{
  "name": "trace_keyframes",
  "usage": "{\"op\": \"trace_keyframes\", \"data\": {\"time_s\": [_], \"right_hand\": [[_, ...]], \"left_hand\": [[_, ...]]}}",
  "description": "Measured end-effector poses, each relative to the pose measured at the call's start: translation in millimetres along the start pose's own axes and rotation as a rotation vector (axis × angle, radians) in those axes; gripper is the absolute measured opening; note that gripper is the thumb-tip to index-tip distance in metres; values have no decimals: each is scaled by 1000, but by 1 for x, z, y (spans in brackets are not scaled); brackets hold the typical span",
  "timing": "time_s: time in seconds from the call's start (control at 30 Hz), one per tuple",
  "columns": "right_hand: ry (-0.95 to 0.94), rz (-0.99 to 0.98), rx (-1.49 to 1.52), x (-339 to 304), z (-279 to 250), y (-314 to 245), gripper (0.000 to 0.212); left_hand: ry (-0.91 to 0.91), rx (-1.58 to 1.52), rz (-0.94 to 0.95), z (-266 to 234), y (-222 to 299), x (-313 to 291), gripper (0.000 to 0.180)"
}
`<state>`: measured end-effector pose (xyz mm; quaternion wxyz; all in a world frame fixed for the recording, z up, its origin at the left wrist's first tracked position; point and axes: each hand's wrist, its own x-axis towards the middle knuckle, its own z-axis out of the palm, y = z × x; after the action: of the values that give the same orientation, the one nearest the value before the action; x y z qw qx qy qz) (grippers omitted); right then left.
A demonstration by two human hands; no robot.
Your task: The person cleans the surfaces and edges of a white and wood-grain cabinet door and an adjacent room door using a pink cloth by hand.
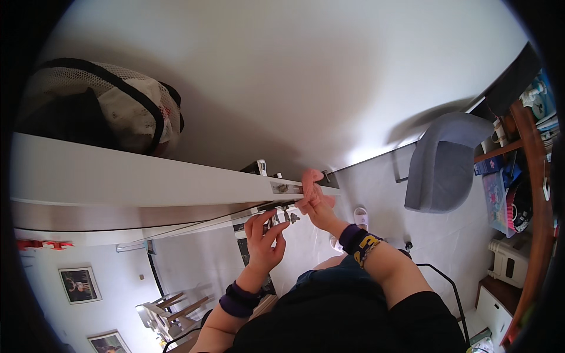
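Note:
A white door (176,185) runs in from the left, its edge toward me, with a metal lock plate (285,189) set into that edge. My left hand (265,241) has thumb and fingers curled around the silver door handle (289,215) on the near face; part of the handle is hidden by the fingers. Just right of the lock plate, my right hand (322,215) is closed on a pink cloth (312,187) draped over the door's end and pressed against it. Dark purple bands circle both wrists.
A mesh bag (132,97) with a black rim hangs against the door's far side. At right stand a grey chair (444,167) and a wooden shelf (534,194) with boxes. Framed pictures (80,285) and a wooden stool (176,315) lie at lower left.

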<state>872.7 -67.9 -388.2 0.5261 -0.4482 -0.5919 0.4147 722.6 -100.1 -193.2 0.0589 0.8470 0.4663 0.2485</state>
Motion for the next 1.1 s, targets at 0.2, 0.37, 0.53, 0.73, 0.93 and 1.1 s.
{"op": "trace_keyframes", "data": {"time_s": [0.2, 0.37, 0.53, 0.73, 0.93, 1.1], "right_hand": [[12, 175, 161, -5, -13, -27, 17], [-40, 495, 619, -19, -47, -75, 20], [-223, 273, 839, -22, -47, -159, 19], [212, -67, -194, -23, 30, -183, 31], [474, 293, 157, -5, 71, -202, 19], [702, 121, 159, 13, 94, -147, 18]], "left_hand": [[2, -9, 15, -7, -2, 4, 41], [30, -45, 14, -14, -10, -4, 41], [116, -103, 112, -20, -26, -14, 43], [129, -227, 232, -46, -61, -29, 38], [109, -324, 297, -70, -115, -71, 37], [31, -487, 278, -77, -138, -105, 29]]}}
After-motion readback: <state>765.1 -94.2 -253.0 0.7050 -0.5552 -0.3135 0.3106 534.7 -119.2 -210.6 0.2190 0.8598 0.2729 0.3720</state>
